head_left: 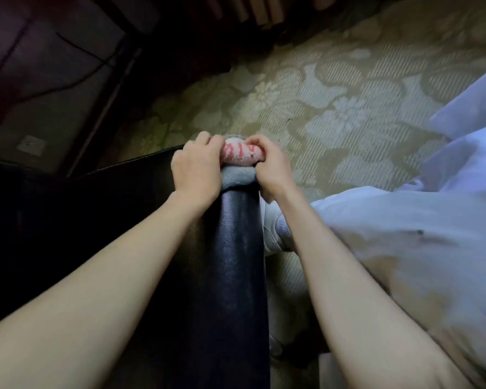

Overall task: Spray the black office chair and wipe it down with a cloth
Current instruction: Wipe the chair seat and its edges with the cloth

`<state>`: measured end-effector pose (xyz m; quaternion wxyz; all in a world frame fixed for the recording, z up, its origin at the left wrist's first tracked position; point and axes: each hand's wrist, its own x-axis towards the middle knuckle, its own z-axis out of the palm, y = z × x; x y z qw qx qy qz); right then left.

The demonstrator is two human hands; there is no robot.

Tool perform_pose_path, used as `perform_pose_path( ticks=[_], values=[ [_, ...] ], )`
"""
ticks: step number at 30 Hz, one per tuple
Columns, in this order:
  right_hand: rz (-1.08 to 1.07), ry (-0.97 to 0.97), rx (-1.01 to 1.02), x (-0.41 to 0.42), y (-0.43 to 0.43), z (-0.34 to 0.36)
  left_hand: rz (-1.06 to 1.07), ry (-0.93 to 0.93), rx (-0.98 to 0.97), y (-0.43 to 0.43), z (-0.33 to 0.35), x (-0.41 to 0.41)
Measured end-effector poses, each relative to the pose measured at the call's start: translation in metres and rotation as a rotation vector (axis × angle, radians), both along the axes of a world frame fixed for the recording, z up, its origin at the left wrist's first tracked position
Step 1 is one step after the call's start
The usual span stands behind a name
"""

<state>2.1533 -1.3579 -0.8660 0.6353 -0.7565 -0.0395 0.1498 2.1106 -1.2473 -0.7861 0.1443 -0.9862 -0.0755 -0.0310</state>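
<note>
Black leather office chair (230, 248) fills the left and centre. At its padded edge's far end, the left hand (198, 172) and right hand (272, 169) curl their fingers around a grey, pink-striped cloth (237, 175) draped there. Wiping seems underway, spraying presumably done; much leather likely remains. Floral carpet (334, 108) lies right.

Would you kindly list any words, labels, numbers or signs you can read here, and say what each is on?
No text is legible.
Red marks on the cloth, gripped by the left hand and right hand on the black office chair: lettering or pattern, too blurred to read.
A small pale patch in the dark area at left: too small and dim to read.
</note>
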Motion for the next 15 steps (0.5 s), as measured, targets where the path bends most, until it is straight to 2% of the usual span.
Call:
perform_pose_path(
  ticks=[6, 10, 15],
  values=[
    [0.039, 0.003, 0.018, 0.033, 0.011, -0.009, 0.025, 0.013, 0.002, 0.014, -0.003, 0.044],
    [-0.005, -0.06, -0.006, 0.019, 0.007, -0.008, -0.004, -0.014, -0.058, 0.011, -0.003, 0.027],
    [-0.056, -0.174, -0.173, -0.035, -0.004, 0.001, -0.043, 0.031, -0.136, 0.0, 0.009, -0.021]
  ],
)
